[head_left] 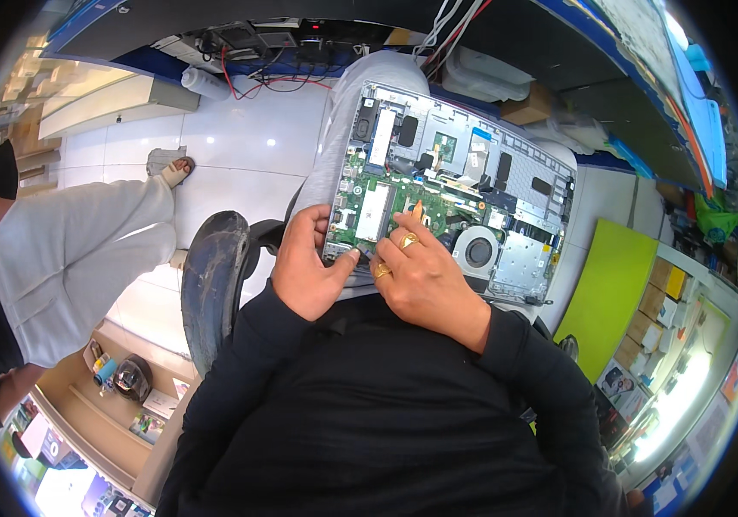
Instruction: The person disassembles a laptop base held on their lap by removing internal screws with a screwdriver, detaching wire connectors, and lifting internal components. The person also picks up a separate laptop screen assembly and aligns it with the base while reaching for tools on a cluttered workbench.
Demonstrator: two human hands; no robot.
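Note:
An opened laptop chassis (515, 207) lies on my lap, showing a green circuit board (434, 207), a white-labelled module (376, 209) and a round fan (478, 252). My left hand (313, 258) is closed round the laptop's lower left corner, thumb at the board's edge. My right hand (421, 271), with two gold rings, is bent over the middle of the board, fingers curled. A small orange piece (418, 209) shows at its index fingertip; whether it is held is hard to make out.
A person in pale trousers (102, 250) is at my left, beside a cardboard-coloured compartment (102, 405) with small goods. A dark chair part (212, 267) sits by my left arm. A counter (558, 95) with cables runs ahead; a green panel (603, 297) is at my right.

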